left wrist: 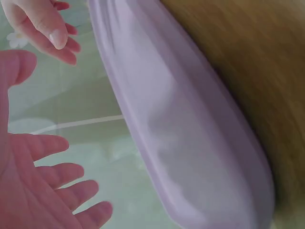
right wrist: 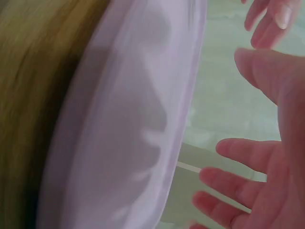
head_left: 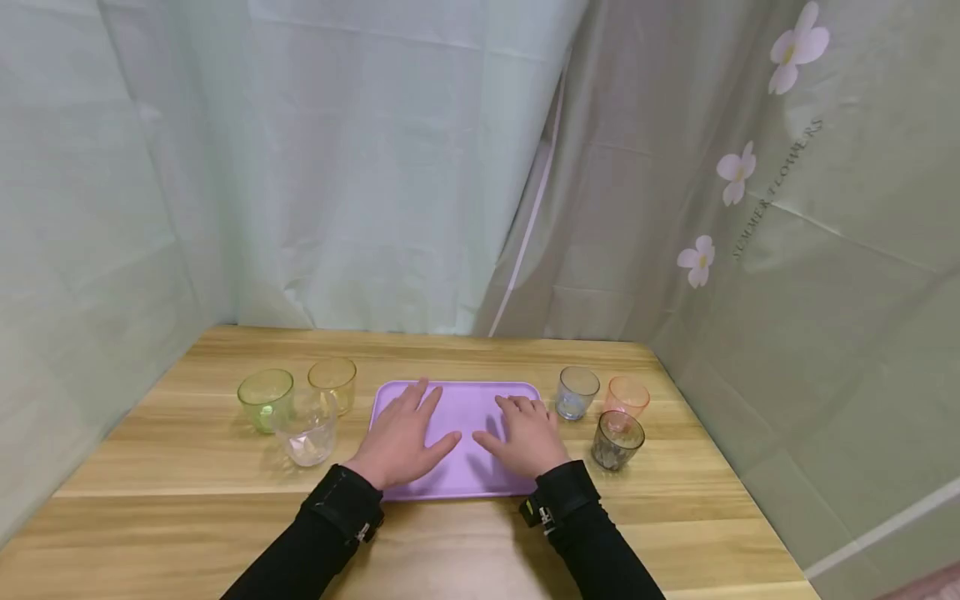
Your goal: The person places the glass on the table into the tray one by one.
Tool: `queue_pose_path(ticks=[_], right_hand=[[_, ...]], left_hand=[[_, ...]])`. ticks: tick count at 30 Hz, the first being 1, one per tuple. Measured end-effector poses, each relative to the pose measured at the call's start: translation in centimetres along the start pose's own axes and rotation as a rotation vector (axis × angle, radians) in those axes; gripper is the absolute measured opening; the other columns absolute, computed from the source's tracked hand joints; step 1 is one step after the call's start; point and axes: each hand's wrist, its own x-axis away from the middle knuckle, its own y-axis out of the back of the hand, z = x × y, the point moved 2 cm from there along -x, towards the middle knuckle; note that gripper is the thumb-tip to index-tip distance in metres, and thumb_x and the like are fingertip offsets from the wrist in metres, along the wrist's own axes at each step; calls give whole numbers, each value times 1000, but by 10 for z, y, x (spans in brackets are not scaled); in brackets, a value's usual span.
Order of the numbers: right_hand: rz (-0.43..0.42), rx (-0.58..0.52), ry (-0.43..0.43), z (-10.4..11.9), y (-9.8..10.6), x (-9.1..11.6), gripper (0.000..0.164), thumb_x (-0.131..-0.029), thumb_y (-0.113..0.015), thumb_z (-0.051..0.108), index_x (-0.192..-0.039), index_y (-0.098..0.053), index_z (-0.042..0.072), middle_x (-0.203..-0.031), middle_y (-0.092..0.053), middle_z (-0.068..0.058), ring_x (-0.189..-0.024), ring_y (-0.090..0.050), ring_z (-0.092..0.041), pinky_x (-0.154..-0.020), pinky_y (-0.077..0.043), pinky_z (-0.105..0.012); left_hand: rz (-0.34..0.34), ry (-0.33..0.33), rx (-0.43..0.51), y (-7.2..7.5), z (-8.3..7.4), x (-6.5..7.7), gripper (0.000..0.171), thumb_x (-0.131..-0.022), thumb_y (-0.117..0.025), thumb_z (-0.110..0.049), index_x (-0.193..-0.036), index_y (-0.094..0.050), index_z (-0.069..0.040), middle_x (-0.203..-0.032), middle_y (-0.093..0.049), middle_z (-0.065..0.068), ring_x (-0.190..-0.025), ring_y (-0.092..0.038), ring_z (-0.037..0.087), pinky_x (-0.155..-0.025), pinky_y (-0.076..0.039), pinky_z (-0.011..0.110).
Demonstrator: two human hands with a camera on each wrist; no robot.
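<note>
A purple tray (head_left: 465, 483) lies flat on the wooden table, with nothing in it. Over its left part hovers my left hand (head_left: 405, 437), palm down, fingers extended and thumb spread inward. My right hand (head_left: 525, 437) is held above the tray's right part, its fingers loosely bent. Both hands hold nothing. In the left wrist view the left fingers (left wrist: 66, 174) are spread apart above the tray (left wrist: 157, 105). From the right wrist, the right fingers (right wrist: 238, 183) also appear apart from the tray (right wrist: 128, 95), and their shadow falls on it.
Left of the tray stand a green cup (head_left: 264, 400), a yellow cup (head_left: 333, 383) and a clear cup (head_left: 309, 437). On the right are a bluish-grey cup (head_left: 577, 392), an orange cup (head_left: 627, 395) and a dark grey cup (head_left: 617, 442). Curtains (head_left: 375, 167) surround the table (head_left: 187, 467).
</note>
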Motion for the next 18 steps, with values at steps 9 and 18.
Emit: queue_pose_path(ticks=[9,18], right_hand=[[-61,-111,-55,-7,17,7,44,-105,-71,30,-137,-70,0,-123,-75,-20,-112,-74,-37,-99,-61,-53],[-45,-151,-120,-15,35,22,16,-104,-68,16,-108,-77,3,-98,-76,-8,-86,-67,-20,-79,-59,-41]], left_hand=[[-58,-30,113,15,-7,5,65,-107,-67,-34,-158,-53,4,-159,-56,28,-149,-54,45,-125,-45,59],[-126,-35,154,29,-15,9,51,-107,-69,-29,-149,-63,-1,-141,-70,18,-128,-70,36,-109,-59,54]])
